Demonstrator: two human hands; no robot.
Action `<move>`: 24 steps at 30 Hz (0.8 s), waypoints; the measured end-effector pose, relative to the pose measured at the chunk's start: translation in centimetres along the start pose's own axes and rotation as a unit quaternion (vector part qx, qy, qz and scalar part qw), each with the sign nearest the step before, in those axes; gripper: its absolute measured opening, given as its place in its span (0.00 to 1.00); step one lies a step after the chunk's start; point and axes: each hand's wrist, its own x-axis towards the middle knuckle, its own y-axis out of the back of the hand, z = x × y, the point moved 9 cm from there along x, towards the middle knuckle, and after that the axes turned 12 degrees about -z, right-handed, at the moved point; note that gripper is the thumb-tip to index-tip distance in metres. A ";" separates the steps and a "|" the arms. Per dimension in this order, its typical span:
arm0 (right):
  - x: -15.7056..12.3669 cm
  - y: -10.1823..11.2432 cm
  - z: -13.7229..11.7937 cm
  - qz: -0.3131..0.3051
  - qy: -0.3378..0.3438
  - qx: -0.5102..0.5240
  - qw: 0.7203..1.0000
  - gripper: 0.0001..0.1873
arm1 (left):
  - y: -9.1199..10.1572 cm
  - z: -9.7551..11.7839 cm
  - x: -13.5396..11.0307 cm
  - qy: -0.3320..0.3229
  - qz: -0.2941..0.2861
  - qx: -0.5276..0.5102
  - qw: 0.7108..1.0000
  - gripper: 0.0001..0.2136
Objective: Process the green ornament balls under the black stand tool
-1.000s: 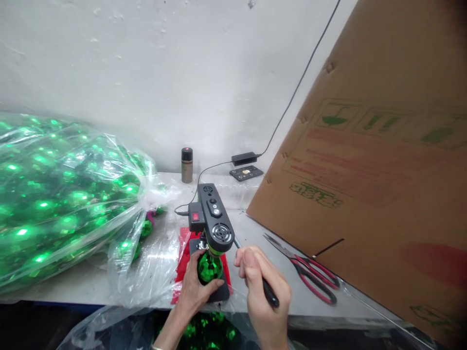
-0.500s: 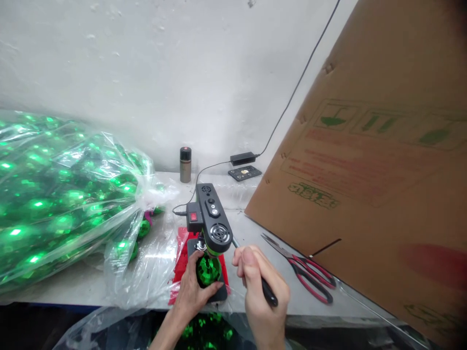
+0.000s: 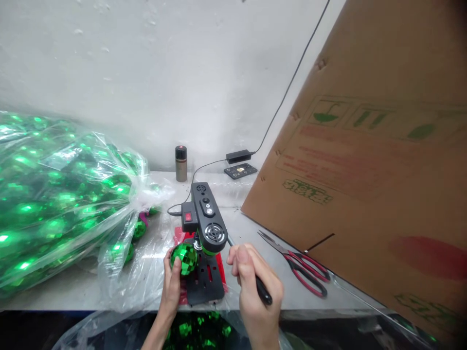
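Note:
My left hand point(image 3: 171, 279) is closed round a shiny green mirror-faceted ball point(image 3: 184, 259), beside the front of a black benchtop machine point(image 3: 208, 218). That machine has a round silver grille, a red switch on its side box and a slotted black base plate point(image 3: 205, 287). My right hand point(image 3: 257, 287) is wrapped round the black-ended lever handle point(image 3: 263, 290), whose metal rod runs to the machine's right side. A red sheet point(image 3: 221, 272) lies under the base plate.
A clear plastic bag point(image 3: 65, 204) of green balls fills the left. Red-and-black scissors point(image 3: 299, 265) lie right of my right hand, before a large cardboard box point(image 3: 350, 160). Behind stand a dark-capped bottle point(image 3: 181, 165), a power adapter point(image 3: 238, 156) and a phone point(image 3: 241, 170).
My left hand has brought the green ball out from under the machine's head, to the left, baring the base plate. My right hand keeps its hold on the lever handle.

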 end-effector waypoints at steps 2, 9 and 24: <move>-0.1 0.0 0.0 0.004 0.001 0.002 1.000 0.24 | 0.5 0.4 0.1 -0.005 0.009 0.000 1.000 0.40; 0.0 -0.1 -0.1 -0.007 0.011 0.006 1.000 0.23 | -1.0 1.5 -0.6 -0.051 -0.028 0.075 0.996 0.38; -0.1 0.1 -0.1 -0.005 0.004 0.007 1.000 0.22 | -4.6 1.2 -0.8 -0.125 -0.009 0.150 0.981 0.38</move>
